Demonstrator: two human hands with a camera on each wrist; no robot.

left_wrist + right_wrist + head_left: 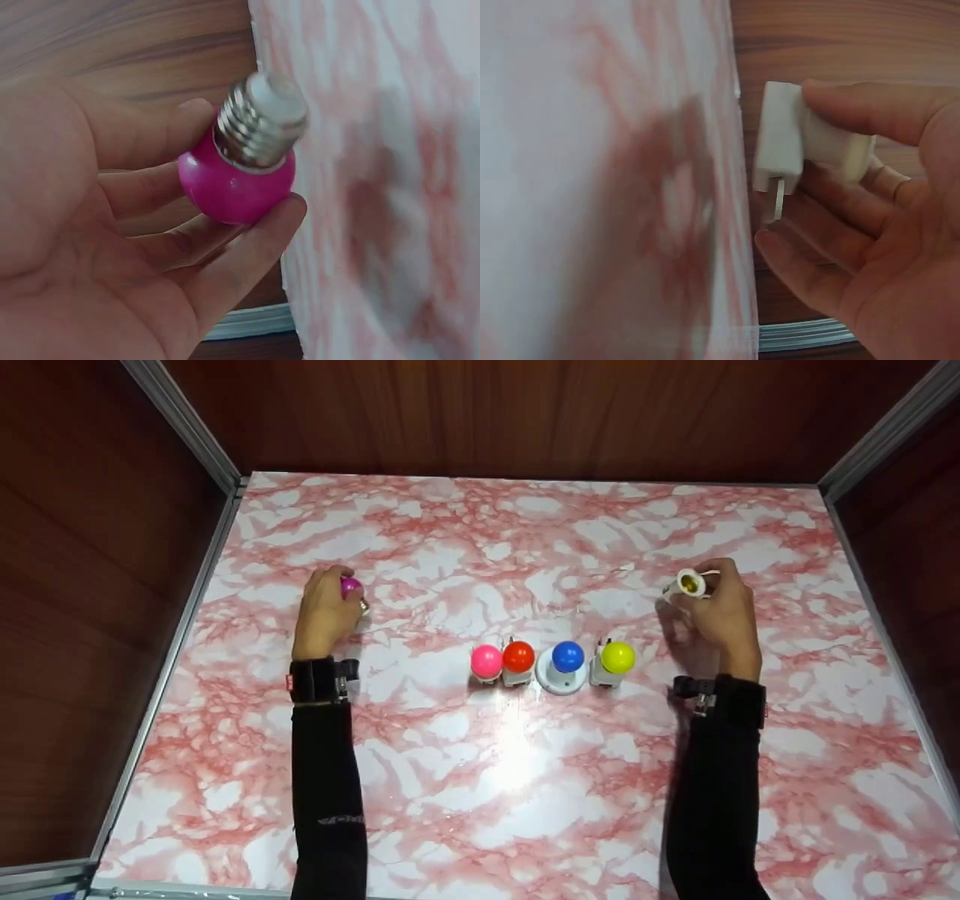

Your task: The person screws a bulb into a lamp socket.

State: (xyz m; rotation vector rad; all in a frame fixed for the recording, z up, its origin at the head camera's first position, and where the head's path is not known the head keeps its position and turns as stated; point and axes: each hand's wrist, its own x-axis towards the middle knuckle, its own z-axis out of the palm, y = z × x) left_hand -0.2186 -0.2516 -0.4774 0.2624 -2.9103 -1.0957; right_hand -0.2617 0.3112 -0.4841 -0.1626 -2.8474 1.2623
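On the left side, my left hand [328, 611] grips a magenta light bulb [236, 187] between thumb and fingers. The bulb's silver screw base [259, 127] points away from the palm. Over on the right, my right hand [724, 607] holds a white plug-in lamp socket [781, 135], its thumb on top and fingers beneath. A metal prong [778, 199] sticks out of the socket's block end. In the head view its round opening [690, 583] faces up and shows brass inside. Shadows of both hands fall on the tabletop.
Between the hands stands a row of bulbs in white holders: pink [487, 661], red [518, 656], blue [568, 657] and yellow [618, 658]. The blue one's holder has a round base [561, 684]. Brown wood-grain panels [495, 420] enclose the marbled red-and-white table [525, 780] on three sides.
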